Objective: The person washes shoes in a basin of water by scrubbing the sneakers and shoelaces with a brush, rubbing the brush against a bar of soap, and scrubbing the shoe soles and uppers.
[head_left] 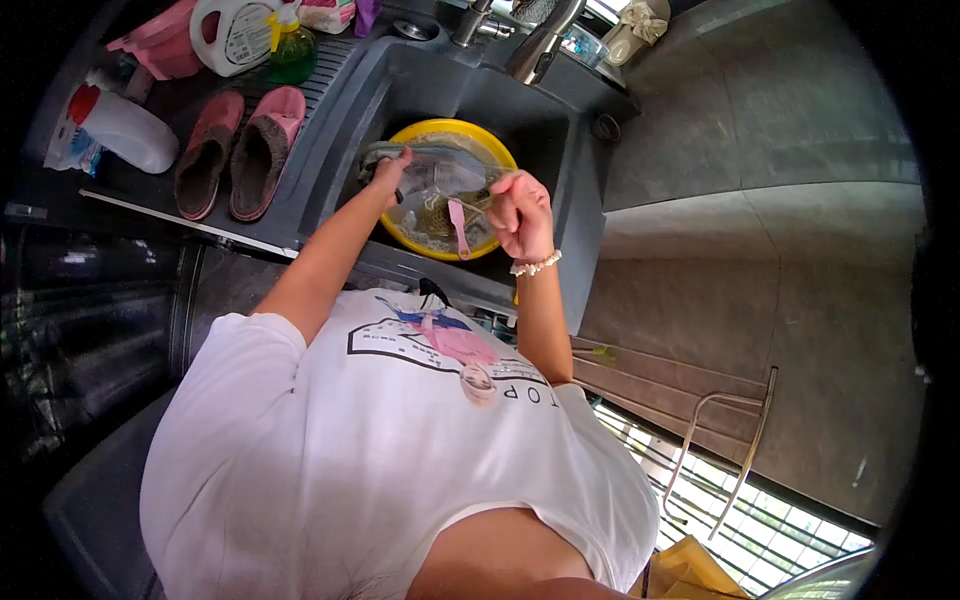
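Observation:
In the sink, a round yellow basin [405,133] holds cloudy water. My left hand [388,178] is closed on the near left edge of a wet grey shoe-like item [440,165] that lies across the basin; its exact kind is unclear. My right hand [522,215], with a beaded bracelet at the wrist, is over the basin's right rim. Its fingers are curled, and I cannot make out what they hold. Between the hands, a pink brush [459,230] lies at the near side of the basin, beside a brownish patterned thing [433,220] in the water.
The dark sink [540,120] surrounds the basin, with a tap [540,50] at its back. On the left counter stand pink fur-lined slippers [268,155], a white bottle [130,132], a green spray bottle [292,52] and a detergent jug [235,38]. A metal rack [720,440] is at lower right.

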`<state>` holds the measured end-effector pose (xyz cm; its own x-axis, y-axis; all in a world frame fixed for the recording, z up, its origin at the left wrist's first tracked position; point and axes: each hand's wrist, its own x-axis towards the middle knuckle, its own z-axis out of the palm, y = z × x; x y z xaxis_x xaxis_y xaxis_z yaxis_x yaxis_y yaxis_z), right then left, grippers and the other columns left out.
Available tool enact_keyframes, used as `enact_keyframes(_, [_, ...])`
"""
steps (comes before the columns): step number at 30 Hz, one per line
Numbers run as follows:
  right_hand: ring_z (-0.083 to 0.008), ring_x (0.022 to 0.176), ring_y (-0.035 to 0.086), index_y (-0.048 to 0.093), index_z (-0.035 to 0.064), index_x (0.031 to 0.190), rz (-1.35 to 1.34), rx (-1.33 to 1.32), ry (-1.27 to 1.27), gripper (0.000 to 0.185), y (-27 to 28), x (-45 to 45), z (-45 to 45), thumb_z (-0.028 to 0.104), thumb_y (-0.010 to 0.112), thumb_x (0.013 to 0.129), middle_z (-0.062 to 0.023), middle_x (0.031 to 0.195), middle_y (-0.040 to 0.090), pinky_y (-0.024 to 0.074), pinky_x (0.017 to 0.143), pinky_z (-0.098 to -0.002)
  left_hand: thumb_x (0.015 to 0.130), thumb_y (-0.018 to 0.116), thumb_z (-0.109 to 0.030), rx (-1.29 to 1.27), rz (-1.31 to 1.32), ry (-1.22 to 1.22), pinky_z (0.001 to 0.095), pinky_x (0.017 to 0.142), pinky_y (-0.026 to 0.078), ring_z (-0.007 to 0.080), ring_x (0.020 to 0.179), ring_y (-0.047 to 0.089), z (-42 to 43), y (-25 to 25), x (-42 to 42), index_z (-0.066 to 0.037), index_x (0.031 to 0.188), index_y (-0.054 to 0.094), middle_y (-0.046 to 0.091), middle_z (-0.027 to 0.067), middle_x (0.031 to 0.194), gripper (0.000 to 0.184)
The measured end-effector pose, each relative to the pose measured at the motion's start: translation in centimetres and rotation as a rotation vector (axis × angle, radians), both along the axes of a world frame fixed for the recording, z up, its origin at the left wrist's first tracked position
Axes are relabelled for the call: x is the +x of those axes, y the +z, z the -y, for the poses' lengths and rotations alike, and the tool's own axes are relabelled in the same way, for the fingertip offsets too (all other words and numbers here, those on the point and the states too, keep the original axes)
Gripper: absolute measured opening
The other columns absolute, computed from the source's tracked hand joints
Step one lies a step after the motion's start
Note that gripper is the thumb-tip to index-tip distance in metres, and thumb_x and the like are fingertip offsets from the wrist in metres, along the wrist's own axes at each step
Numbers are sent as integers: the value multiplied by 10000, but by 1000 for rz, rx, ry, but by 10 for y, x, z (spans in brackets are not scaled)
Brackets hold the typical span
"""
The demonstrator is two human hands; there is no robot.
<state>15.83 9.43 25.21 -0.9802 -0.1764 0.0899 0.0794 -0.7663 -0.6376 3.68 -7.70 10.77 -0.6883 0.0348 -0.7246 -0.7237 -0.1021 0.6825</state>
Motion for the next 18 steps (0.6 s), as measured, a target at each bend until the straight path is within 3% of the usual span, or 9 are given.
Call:
enact_keyframes(2, [-28, 402, 289, 599, 27, 829, -7, 547, -44, 323, 7, 4, -2, 306, 467, 927, 28, 494, 438, 223, 397, -192, 838, 570, -445, -125, 37, 13, 407, 823, 457, 257, 993, 563, 2, -9, -4, 5, 1233, 373, 509, 144, 1180, 630])
enact_keyframes(6, [-20, 435, 328, 626, 17, 807, -40, 599, -124, 308, 8, 4, -5, 265, 485, 923, 12, 549, 507, 250, 419, -188, 832, 582, -435, 123, -8, 40, 442, 812, 466, 281, 1022, 548, 6, 20, 8, -11, 1282, 313, 482, 161, 1211, 674])
enact_keyframes(9, [-22, 466, 364, 641, 5, 819, 11, 717, -197, 246, 6, 6, -7, 187, 505, 911, 9, 613, 540, 279, 443, -184, 833, 587, -424, 144, 41, 97, 444, 815, 463, 283, 1050, 531, 3, -21, -6, -16, 1275, 334, 478, 164, 1216, 653])
enact_keyframes(11, [-26, 489, 396, 649, -6, 835, -224, 968, -224, 196, 7, 19, 6, 129, 519, 895, 11, 683, 566, 304, 460, -183, 834, 589, -416, 139, 96, 165, 438, 824, 459, 279, 1062, 523, 3, -33, -13, -16, 1264, 360, 482, 162, 1213, 631])
enact_keyframes(12, [-33, 507, 418, 653, -4, 840, -229, 1125, -104, 185, 20, 25, 10, 120, 525, 892, 22, 700, 569, 325, 475, -184, 835, 591, -409, 121, 71, 162, 423, 836, 450, 273, 1061, 521, 4, -32, -11, -21, 1262, 373, 488, 152, 1214, 617])
enact_keyframes(17, [-38, 527, 435, 642, -6, 797, -120, 876, -197, 217, 14, 21, 5, 146, 522, 897, 19, 691, 571, 337, 492, -191, 838, 596, -385, -90, 193, 188, 374, 857, 426, 249, 1046, 523, 3, -25, -13, -31, 1249, 408, 508, 114, 1208, 574])
enact_keyframes(18, [-59, 578, 460, 625, -9, 788, -40, 624, -208, 215, 9, 21, 1, 153, 528, 891, -7, 713, 589, 352, 536, -200, 840, 598, -374, 41, 188, 241, 364, 864, 419, 238, 1056, 515, 4, -30, -12, -33, 1240, 422, 497, 104, 1225, 554])
